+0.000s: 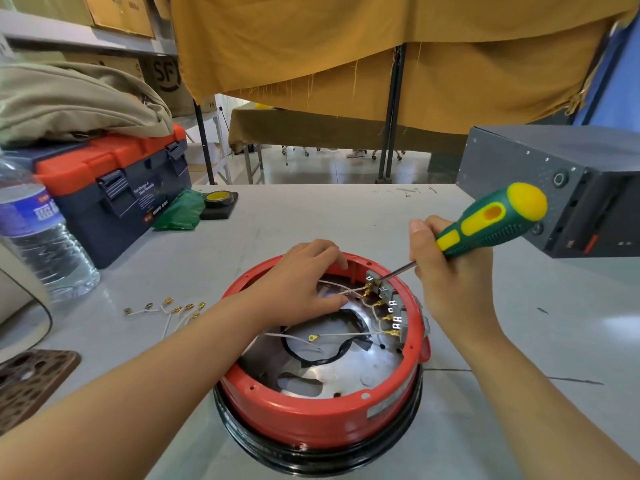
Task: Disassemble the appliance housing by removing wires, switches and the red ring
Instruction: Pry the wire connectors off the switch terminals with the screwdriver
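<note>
Several thin white wires with little brass ends [375, 308] are still plugged into the row of grey switch blocks [389, 299] inside the round appliance housing with its shiny red plastic ring [311, 415]. The housing sits at the lower middle of the frame on the pale grey worktop [519, 306], resting on its black base rim [311, 460]. Inside is a shiny metal plate with a black-edged hole, and one white wire with a ring end lies loose across it.

The left hand [304, 282] reaches into the far side of the ring. Its fingers rest on the wires near the switches, likely to keep them steady and out of the way. I cannot tell if it pinches one.

The right hand [446, 271] is clenched round the green and yellow screwdriver [485, 223], low on the handle near the metal shaft. The tip points down and left at the top grey switch block, which looks like a good way to pry or loosen it.

To the left of the housing, a small bunch of loose white wires with brass clips [166, 308] lies on the worktop, so some wires are already out. The red ring is still on.

Farther out, at the left of the frame, stand a clear plastic water bottle [41, 233] and a dark blue toolbox with an orange lid [114, 188]. A dark grey metal box [561, 181] sits at the right.
</note>
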Demonstrator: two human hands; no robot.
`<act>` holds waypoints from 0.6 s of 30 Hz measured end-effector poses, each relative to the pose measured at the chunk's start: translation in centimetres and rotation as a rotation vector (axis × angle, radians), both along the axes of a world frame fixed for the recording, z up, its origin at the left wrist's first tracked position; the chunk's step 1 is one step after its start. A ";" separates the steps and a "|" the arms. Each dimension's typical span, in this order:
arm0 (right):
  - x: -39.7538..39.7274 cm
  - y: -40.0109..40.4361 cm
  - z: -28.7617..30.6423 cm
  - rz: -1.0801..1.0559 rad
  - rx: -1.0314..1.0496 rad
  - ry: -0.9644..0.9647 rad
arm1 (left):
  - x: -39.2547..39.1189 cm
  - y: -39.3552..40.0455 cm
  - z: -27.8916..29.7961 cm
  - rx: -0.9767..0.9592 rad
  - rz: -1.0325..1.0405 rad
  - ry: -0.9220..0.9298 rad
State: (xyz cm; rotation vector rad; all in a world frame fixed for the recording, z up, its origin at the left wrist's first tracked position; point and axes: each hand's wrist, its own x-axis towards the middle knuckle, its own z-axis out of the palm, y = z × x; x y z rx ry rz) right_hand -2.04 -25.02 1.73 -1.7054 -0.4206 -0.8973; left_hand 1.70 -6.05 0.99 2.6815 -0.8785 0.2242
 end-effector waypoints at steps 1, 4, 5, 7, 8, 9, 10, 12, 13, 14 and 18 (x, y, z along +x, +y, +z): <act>0.2 0.0 -0.1 0.018 0.050 0.043 | 0.0 0.0 0.0 -0.011 0.000 0.009; 0.8 -0.3 0.0 0.067 0.179 0.132 | 0.0 0.0 0.0 -0.028 -0.002 0.033; 0.9 -0.5 0.0 0.081 0.211 0.152 | 0.0 0.0 0.0 -0.027 0.000 0.037; 1.1 -0.7 0.1 0.102 0.259 0.178 | 0.0 0.0 0.0 -0.034 0.004 0.043; 1.1 -0.7 0.1 0.108 0.279 0.189 | -0.1 0.0 0.0 -0.035 0.006 0.047; 1.2 -0.8 0.2 0.112 0.301 0.200 | -0.1 0.0 0.0 -0.034 0.007 0.049; 1.3 -0.8 0.2 0.114 0.325 0.210 | -0.1 0.0 0.0 -0.032 0.008 0.051; 1.4 -0.9 0.2 0.118 0.368 0.225 | -0.2 0.0 0.1 -0.027 0.012 0.056; 1.4 -0.9 0.2 0.121 0.382 0.228 | -0.2 0.0 0.1 -0.023 0.013 0.057; 1.4 -1.0 0.2 0.122 0.391 0.230 | -0.2 0.0 0.1 -0.019 0.014 0.059; 1.2 -1.0 0.1 0.103 0.330 0.211 | -0.3 -0.1 0.2 -0.013 0.014 0.066</act>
